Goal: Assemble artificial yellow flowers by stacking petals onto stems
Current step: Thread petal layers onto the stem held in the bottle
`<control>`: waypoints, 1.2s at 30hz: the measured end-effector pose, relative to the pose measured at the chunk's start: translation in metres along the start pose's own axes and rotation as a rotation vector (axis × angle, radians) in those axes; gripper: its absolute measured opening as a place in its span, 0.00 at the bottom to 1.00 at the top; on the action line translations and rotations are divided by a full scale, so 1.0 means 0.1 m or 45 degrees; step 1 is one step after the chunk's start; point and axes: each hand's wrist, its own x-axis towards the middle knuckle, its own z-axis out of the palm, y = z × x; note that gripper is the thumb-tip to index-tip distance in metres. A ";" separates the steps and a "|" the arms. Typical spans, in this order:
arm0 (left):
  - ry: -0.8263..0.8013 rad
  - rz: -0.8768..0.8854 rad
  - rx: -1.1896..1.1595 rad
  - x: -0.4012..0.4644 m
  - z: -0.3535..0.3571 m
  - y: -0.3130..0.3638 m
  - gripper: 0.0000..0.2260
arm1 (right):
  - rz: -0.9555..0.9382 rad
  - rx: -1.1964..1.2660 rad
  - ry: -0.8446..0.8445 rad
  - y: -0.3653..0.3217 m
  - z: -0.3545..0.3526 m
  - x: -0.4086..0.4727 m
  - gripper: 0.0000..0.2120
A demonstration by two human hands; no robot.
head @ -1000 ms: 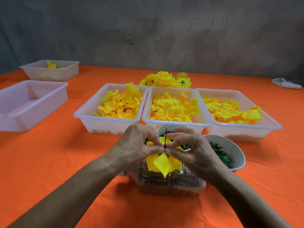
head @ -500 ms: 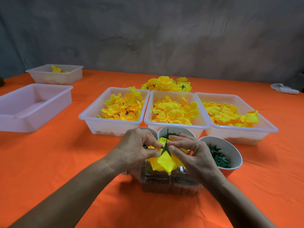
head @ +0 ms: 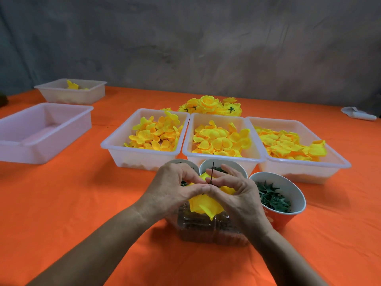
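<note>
Two hands meet at the middle of the table over one half-built yellow flower [head: 203,204], and its thin dark stem [head: 212,172] stands nearly upright, long axis vertical, free tip pointing up and slightly away toward the trays. Petals hang below the fingers, one pointed petal tip drooping toward the viewer. The left hand [head: 173,190] pinches the flower at the stem's base with thumb and curled fingers; the right hand [head: 237,195] pinches it from the other side, thumb tips touching (index finger reaching past the stem). Directly beneath sits a clear plastic clamshell box [head: 208,228] of dark pieces. Just beyond the hands, a white cup [head: 235,165] is half hidden; to the right, a red paper cup [head: 288,215] holds green calyx pieces [head: 272,198]. Further out, three white trays of loose yellow petals [head: 221,139] stand side by side, finished flowers [head: 210,105] heaped behind them. Off left, a pale tray [head: 37,145] and a smaller tray [head: 86,96] rest on the orange tablecloth [head: 82,203].
</note>
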 end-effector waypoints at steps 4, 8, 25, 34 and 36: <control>-0.031 0.047 0.015 0.02 0.00 -0.03 0.05 | -0.068 0.069 0.018 0.11 0.04 -0.01 0.02; -0.039 0.054 0.009 0.02 0.00 -0.06 0.06 | -0.129 0.022 0.048 0.16 0.06 -0.04 0.08; 0.148 0.108 0.103 0.00 0.09 -0.05 0.05 | -0.115 0.144 0.049 0.15 0.00 -0.07 0.09; 0.145 0.372 0.235 0.03 0.15 -0.18 0.05 | -0.325 -0.063 0.200 0.25 0.06 -0.05 0.11; 0.154 0.334 0.200 0.02 0.16 -0.19 0.04 | -0.303 -0.086 0.195 0.23 0.07 -0.06 0.09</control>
